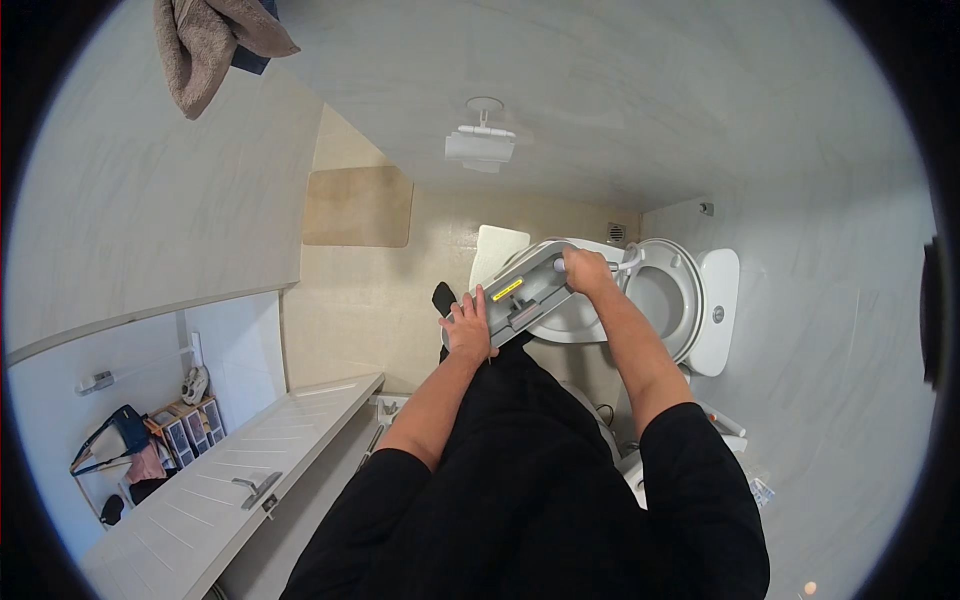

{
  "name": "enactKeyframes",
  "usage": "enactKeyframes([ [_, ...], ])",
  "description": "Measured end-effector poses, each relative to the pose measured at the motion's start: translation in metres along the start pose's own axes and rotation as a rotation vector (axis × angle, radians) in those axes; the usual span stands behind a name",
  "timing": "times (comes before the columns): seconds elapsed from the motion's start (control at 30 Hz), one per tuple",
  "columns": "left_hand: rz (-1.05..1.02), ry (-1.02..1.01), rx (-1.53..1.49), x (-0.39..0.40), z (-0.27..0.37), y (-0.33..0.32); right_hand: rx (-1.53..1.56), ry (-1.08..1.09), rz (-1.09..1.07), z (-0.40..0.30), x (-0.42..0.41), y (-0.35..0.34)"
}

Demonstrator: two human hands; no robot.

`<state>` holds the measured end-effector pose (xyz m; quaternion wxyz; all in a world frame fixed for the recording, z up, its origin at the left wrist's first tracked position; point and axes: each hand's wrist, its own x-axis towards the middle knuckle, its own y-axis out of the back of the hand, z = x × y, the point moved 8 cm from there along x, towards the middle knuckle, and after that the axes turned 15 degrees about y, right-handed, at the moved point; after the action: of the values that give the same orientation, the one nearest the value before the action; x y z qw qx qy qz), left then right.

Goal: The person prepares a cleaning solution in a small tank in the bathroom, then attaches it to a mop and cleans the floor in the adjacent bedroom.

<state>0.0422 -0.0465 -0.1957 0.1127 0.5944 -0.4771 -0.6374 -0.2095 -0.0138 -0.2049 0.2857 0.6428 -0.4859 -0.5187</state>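
A long grey plastic container (535,282) is tilted in front of me, partly over the white toilet bowl (574,324). Inside it are a yellow label (508,290) bearing writing and a grey fitting (523,313). My left hand (469,327) grips the container's near left end, fingers spread over the rim. My right hand (588,271) is closed around a white tubular handle (624,265) at the far right end. Whether that handle belongs to the container cannot be told. The toilet seat (691,311) and lid are raised against the cistern (718,314).
A paper holder (480,146) juts from the far wall. A beige mat (358,207) and a floor drain (616,232) are on the floor. The door (247,480) stands open at lower left, beyond it a shelf (191,427). A towel (206,49) hangs at upper left.
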Motion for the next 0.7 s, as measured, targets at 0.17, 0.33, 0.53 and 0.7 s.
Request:
enactKeyframes([
  [0.17,0.001,-0.002,0.000,0.000,0.001,0.000,0.000,-0.008,-0.011,0.000,0.000,0.000],
  [0.33,0.005,-0.004,0.002,0.001,-0.001,0.002,0.048,-0.013,-0.013,0.002,0.001,0.001],
  [0.53,0.002,-0.017,-0.017,-0.001,-0.004,0.008,0.204,0.049,-0.066,0.020,0.008,-0.008],
  [0.7,0.032,-0.023,-0.033,-0.003,-0.007,0.009,0.262,0.053,-0.092,0.023,0.008,-0.007],
])
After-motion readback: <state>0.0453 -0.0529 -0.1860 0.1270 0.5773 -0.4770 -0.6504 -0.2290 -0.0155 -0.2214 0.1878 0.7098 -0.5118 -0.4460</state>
